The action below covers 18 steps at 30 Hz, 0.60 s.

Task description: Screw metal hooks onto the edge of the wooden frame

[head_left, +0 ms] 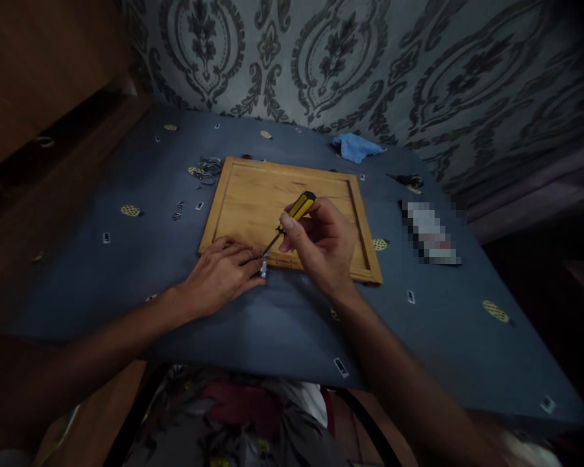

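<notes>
A: Where is the framed wooden panel (257, 194)?
B: It lies flat on the blue tablecloth (433, 344), in front of the person, its raised border facing up.

A: And the right hand (328, 243)?
B: Closed around the yellow-and-black screwdriver (302, 206), thumb and fingers at the handle. The tool slants down to the left, its tip at the panel's near edge, by a small metal hinge (263, 268).

A: What does the left hand (224, 275) do?
B: It rests palm down over the near edge, left of the screwdriver tip. Its fingertips are right at the hinge, but I can't tell whether they grip it or only press there.

A: Anything else around?
B: Left of the panel, a few small screws (178, 211) lie loose, with a tangled heap of metal pieces (207, 170) near its far left corner. A crumpled blue cloth (357, 148) sits beyond the far right corner. Farther right lie a dark object (409, 180), too dim to name, and a pixelated item (429, 233). Damask-patterned wallpaper (272, 78) covers the wall behind.
</notes>
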{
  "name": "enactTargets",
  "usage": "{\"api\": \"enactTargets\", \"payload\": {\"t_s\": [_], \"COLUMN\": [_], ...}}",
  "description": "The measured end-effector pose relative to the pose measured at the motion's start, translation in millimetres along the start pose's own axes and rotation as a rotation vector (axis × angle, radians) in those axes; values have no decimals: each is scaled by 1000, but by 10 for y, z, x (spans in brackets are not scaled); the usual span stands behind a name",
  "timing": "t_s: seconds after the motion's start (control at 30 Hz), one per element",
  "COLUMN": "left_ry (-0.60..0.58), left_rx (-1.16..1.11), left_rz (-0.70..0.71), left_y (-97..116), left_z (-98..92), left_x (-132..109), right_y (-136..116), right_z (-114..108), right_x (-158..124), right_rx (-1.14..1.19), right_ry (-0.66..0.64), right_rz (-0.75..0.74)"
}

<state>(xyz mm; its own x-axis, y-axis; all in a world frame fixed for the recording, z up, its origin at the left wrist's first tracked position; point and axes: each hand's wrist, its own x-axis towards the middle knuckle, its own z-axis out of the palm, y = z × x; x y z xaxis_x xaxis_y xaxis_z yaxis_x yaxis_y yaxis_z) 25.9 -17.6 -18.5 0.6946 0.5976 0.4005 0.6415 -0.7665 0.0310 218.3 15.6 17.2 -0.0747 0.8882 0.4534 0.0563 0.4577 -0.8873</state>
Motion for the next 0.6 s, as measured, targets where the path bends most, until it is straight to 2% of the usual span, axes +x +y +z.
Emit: {"api": "enactTargets", "payload": {"t_s": [0.17, 0.4, 0.6], "left_ry": [-11, 5, 21], "left_rx": [-12, 15, 10], "left_rz": [-4, -1, 6], "left_y": [-2, -4, 2], "left_z": [-3, -6, -3], "left_x": [-6, -2, 5], "right_y": [17, -32, -165], "right_z": [-9, -88, -292], "right_x": [-4, -2, 96], "right_rx": [-22, -204, -187], "right_ry": [-25, -120, -386], "right_rz": [-8, -101, -42]}}
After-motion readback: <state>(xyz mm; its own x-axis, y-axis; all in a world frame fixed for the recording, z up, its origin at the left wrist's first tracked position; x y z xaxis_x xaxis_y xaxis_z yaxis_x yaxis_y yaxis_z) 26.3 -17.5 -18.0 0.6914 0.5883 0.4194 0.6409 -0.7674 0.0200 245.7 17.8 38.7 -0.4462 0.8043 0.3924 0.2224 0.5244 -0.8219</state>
